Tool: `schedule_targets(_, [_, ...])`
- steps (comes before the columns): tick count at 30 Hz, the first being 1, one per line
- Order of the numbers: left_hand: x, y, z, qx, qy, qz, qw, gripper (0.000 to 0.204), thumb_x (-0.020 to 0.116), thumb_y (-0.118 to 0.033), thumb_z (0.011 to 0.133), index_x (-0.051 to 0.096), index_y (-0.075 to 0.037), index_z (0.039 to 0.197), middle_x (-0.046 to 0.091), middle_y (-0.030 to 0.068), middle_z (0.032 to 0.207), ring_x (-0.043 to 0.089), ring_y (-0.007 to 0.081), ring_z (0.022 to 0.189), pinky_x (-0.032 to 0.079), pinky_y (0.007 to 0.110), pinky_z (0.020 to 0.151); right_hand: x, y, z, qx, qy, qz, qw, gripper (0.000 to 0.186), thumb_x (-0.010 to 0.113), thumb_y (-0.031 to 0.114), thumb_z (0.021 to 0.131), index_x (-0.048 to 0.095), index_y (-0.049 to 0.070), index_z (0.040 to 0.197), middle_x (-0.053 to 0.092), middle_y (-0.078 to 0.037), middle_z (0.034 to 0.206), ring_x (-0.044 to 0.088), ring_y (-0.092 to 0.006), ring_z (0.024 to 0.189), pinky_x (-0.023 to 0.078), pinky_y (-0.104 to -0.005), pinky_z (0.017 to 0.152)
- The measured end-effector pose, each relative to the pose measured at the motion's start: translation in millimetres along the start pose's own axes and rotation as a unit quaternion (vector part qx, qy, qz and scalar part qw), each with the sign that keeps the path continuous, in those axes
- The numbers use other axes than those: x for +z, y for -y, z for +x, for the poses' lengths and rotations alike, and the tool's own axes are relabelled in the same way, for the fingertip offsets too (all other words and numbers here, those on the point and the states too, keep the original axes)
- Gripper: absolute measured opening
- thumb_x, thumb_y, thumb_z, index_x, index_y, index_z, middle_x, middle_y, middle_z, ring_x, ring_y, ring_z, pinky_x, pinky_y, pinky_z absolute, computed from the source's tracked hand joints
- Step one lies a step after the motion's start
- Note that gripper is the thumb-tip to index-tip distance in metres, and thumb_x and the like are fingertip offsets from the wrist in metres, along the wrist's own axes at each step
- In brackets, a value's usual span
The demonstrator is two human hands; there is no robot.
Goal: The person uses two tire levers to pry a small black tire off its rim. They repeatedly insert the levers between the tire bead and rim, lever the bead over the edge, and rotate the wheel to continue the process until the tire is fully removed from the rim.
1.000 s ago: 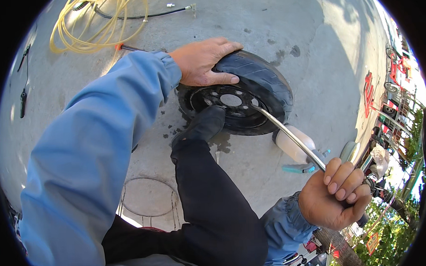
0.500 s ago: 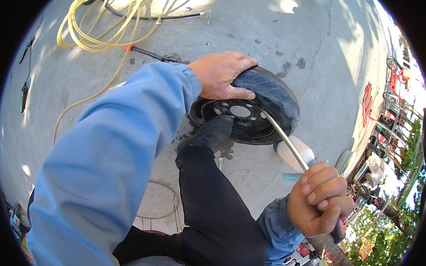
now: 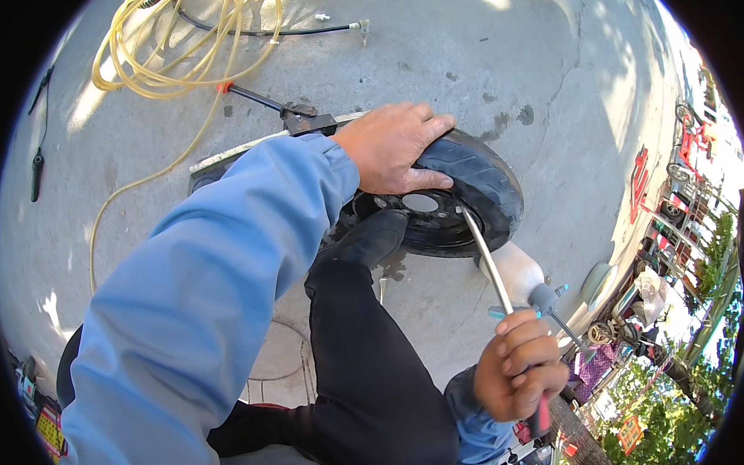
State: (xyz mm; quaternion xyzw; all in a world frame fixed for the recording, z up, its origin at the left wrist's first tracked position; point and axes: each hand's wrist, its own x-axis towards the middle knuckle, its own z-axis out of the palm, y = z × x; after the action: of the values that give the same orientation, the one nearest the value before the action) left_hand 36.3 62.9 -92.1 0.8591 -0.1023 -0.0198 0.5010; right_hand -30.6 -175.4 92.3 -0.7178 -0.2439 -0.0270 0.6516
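Note:
A small black tire (image 3: pixel 486 175) on a black wheel rim (image 3: pixel 438 237) lies tilted on the concrete. My left hand (image 3: pixel 396 150) grips its upper side, fingers over the tread and thumb on the sidewall. In my right hand (image 3: pixel 520 373), closed in a fist, is a tire lever (image 3: pixel 489 265) with a long metal shaft and a red handle end. The lever's tip meets the wheel near the rim and tire edge; exactly where it sits is hard to make out. My dark shoe (image 3: pixel 376 236) presses against the rim's near left side.
A white spray bottle (image 3: pixel 514 273) lies beside the tire. Behind my left sleeve is a metal tool (image 3: pixel 307 120) with a red-tipped bar. A coiled yellow hose (image 3: pixel 150 84) lies far left, and a black hose (image 3: pixel 258 31) beside it. Red stands and clutter line the right.
My right hand has swung left and slightly down with the lever, whose shaft is now steeper. My left hand stays on the tire, while more of the metal tool behind that arm shows.

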Motion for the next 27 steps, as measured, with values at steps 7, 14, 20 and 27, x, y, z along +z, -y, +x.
schedule_targets(7, [-4.6,-12.1,4.7,-0.042,0.036,0.012,0.998,0.073,0.079,-0.046,0.092,0.053,-0.001,0.143,0.061,0.0218,0.12,0.06,0.0415,0.115,0.049,0.048,0.1,20.4,-53.2,164.9,0.19,-0.001,0.127,0.973,0.028,0.062,0.019,0.096,0.045,0.009,0.077,0.048,-0.007,0.061,0.042,-0.0152,0.048,0.034,-0.0311,0.046])
schedule_targets(14, [8.2,-10.7,8.6,-0.023,0.01,0.015,1.0,0.076,0.076,-0.057,0.091,0.057,-0.003,0.141,0.065,0.022,0.119,0.062,0.0409,0.114,0.052,0.049,0.1,18.0,-79.6,203.3,0.25,-0.01,0.103,0.963,0.029,0.061,0.018,0.095,0.045,0.009,0.072,0.046,-0.005,0.061,0.04,-0.0141,0.046,0.032,-0.0307,0.045])
schedule_targets(20, [0.0,-4.9,3.0,-0.048,0.008,0.039,0.998,0.071,0.079,-0.049,0.091,0.056,-0.004,0.141,0.064,0.0198,0.117,0.063,0.0419,0.11,0.052,0.048,0.094,0.1,-25.1,40.6,0.006,0.038,0.048,0.998,0.026,0.061,0.025,0.103,0.048,0.011,0.085,0.053,-0.006,0.07,0.048,-0.016,0.056,0.041,-0.0361,0.055])
schedule_targets(27, [9.6,-8.9,11.6,-0.037,-0.001,0.055,0.998,0.074,0.081,-0.049,0.089,0.056,-0.003,0.142,0.065,0.0203,0.127,0.064,0.0413,0.115,0.053,0.046,0.099,29.1,-32.3,-38.3,-0.034,-0.075,-0.079,0.993,0.03,0.067,0.032,0.101,0.052,0.011,0.087,0.056,-0.004,0.074,0.058,-0.0211,0.065,0.054,-0.0437,0.069])
